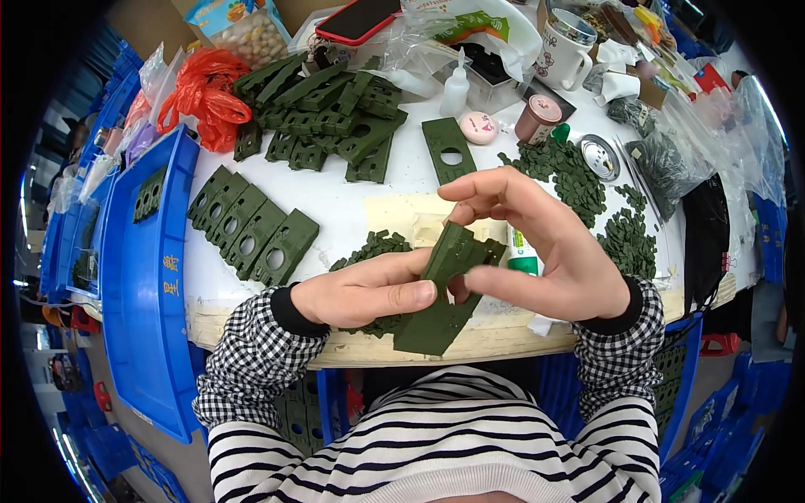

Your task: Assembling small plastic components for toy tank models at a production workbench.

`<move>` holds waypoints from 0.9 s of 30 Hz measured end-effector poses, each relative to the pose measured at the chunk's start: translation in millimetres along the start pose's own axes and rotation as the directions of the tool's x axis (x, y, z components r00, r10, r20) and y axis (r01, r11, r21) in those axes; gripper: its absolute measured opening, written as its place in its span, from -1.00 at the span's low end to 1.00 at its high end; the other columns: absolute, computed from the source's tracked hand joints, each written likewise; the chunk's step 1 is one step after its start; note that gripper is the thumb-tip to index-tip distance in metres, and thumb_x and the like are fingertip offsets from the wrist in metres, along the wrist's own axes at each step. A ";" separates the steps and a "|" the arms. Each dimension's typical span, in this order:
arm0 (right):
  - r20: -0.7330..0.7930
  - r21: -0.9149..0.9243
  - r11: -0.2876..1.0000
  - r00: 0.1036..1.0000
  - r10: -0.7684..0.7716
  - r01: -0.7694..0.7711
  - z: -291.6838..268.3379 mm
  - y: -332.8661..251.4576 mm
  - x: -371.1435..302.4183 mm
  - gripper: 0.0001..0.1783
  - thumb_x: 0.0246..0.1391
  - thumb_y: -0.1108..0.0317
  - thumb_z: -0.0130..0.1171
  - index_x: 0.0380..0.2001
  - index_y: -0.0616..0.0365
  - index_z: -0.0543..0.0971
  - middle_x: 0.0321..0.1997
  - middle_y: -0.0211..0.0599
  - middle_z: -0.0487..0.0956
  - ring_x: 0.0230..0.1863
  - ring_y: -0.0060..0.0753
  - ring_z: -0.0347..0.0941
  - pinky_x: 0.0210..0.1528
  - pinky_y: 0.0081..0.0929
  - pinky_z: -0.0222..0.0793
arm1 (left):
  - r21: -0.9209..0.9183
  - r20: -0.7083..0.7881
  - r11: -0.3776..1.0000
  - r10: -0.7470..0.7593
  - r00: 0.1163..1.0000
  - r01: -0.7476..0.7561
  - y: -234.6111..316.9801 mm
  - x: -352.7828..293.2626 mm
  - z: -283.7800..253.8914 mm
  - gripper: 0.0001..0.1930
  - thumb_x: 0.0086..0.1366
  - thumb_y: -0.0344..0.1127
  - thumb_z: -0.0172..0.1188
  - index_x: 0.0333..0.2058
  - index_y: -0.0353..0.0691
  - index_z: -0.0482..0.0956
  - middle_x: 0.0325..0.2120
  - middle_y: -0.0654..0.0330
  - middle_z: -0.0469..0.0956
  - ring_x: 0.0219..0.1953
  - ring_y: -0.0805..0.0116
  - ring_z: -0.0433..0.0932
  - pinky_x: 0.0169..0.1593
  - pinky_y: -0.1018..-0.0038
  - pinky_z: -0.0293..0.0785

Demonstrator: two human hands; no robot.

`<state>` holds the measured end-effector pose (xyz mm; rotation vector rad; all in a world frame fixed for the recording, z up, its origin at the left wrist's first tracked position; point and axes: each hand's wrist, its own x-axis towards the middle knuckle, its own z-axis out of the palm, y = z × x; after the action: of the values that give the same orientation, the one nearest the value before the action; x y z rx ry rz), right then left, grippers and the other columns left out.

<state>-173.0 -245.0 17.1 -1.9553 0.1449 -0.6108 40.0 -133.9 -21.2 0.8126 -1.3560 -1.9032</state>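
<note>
A dark green moulded plastic part [432, 329] with a round hole is tilted up over the table's near edge. My left hand [360, 292] grips it from the left, thumb on its face. Curved around its upper right side is my right hand [549, 247], fingers apart; whether its thumb touches the part I cannot tell. Small green pieces lie in a heap [377, 246] behind my left hand, and a larger heap [579, 186] spreads at the right. A white tube with a green cap [521, 260] is partly hidden behind my right hand. Beyond stands a single holed green plate [438, 159].
Similar green plates lie in a row [247, 225] at left and in a pile [335, 113] behind. A blue tray [151, 335] borders the left side. Farther back are a red bag [205, 99], a phone [356, 23], a dropper bottle [455, 90] and a mug [560, 52].
</note>
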 end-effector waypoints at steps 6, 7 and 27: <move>0.123 -0.220 0.956 0.978 -0.168 0.192 -12.0 -2.8 -1.8 -0.36 -0.22 0.41 0.48 0.02 0.16 0.49 -0.09 -0.22 0.49 -0.05 -0.16 0.44 0.00 -0.30 0.38 | -0.208 0.006 0.977 -0.056 0.998 0.056 -2.0 -5.9 -5.1 -0.29 0.45 0.25 -0.24 0.07 -0.40 0.42 -0.17 0.12 0.49 -0.19 0.29 0.55 -0.05 0.44 0.47; 0.107 -0.221 0.949 0.973 -0.205 0.224 -11.1 -1.1 -0.1 -0.38 -0.23 0.38 0.49 -0.02 0.15 0.50 -0.13 -0.25 0.49 -0.07 -0.17 0.44 -0.01 -0.31 0.38 | -0.274 -0.073 0.956 -0.126 0.989 0.102 1.0 -10.4 -1.3 -0.23 0.45 0.30 -0.32 0.07 -0.41 0.42 -0.17 0.09 0.50 -0.24 0.24 0.58 -0.08 0.41 0.51; -0.503 -0.582 0.570 0.807 0.308 -0.580 -116.7 13.4 -104.8 -0.88 0.00 0.50 0.31 -0.41 0.33 0.59 -0.49 -0.29 0.60 -0.43 -0.51 0.51 -0.27 -0.55 0.42 | -0.037 -0.444 0.946 0.273 0.853 -0.322 -1.2 11.1 3.4 -0.13 0.15 -0.11 0.42 0.30 -0.21 0.10 0.29 -0.06 0.20 0.17 0.04 0.45 0.05 0.18 0.63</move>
<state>-316.9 -308.0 7.5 -2.3833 1.2666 -0.5865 30.5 -140.6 -22.7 0.8525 -1.0212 -1.4315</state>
